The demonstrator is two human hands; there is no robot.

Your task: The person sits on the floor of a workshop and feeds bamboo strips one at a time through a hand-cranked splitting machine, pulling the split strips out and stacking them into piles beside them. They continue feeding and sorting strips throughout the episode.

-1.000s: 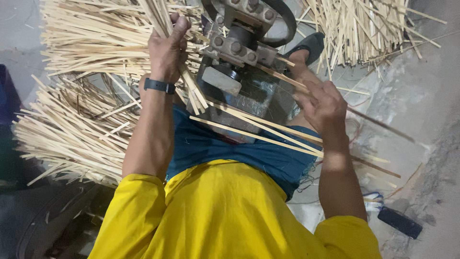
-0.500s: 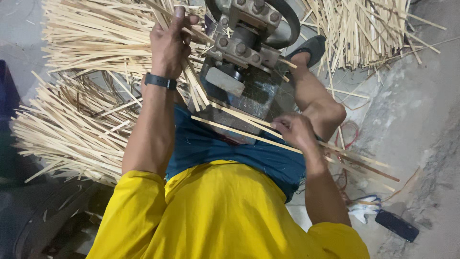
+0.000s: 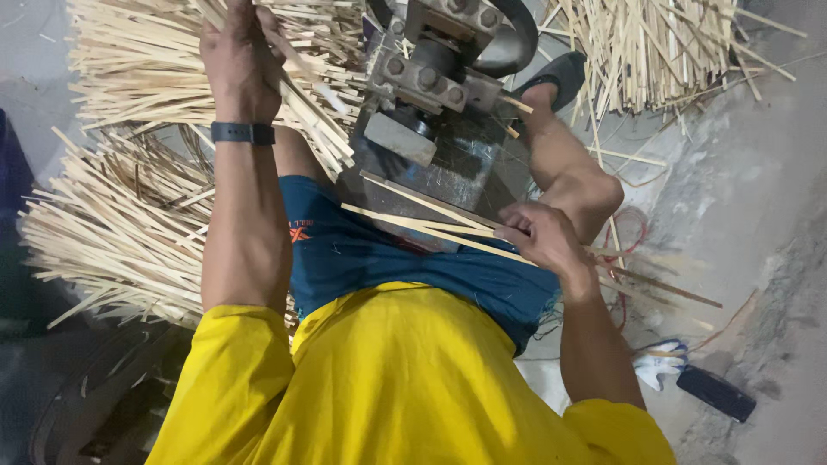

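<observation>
Two hands work thin bamboo strips at a small metal machine (image 3: 439,112) that sits between the person's knees, at 12 o'clock from the yellow shirt (image 3: 405,379). The left hand (image 3: 237,60), raised at 11 o'clock with a dark wristband (image 3: 243,133) below it, is clenched around a bundle of strips (image 3: 314,112) that fans down toward the machine's left side. The right hand (image 3: 543,237), at 3 o'clock from the machine's lower edge, is closed on a few long strips (image 3: 413,220) that run from under the machine's front, through the fingers, and out toward 4 o'clock over the floor (image 3: 758,215).

Loose piles of the same strips lie at 9 o'clock (image 3: 112,232), at 11 o'clock behind the left hand, and at 1 o'clock (image 3: 655,43). A foot in a dark sandal (image 3: 551,73) rests beside the machine at 1 o'clock. A glove (image 3: 659,362) and a dark flat block (image 3: 717,392) lie on the floor at 4 o'clock.

The strips look light, dry and springy: stiff along their length, yet easily bent or snapped across, with edges likely to splinter. A few taken together are best pinched near the machine, where they are steadiest; the far ends would whip and sag. The bundle seems to need a full fist around its middle, or it would splay.
</observation>
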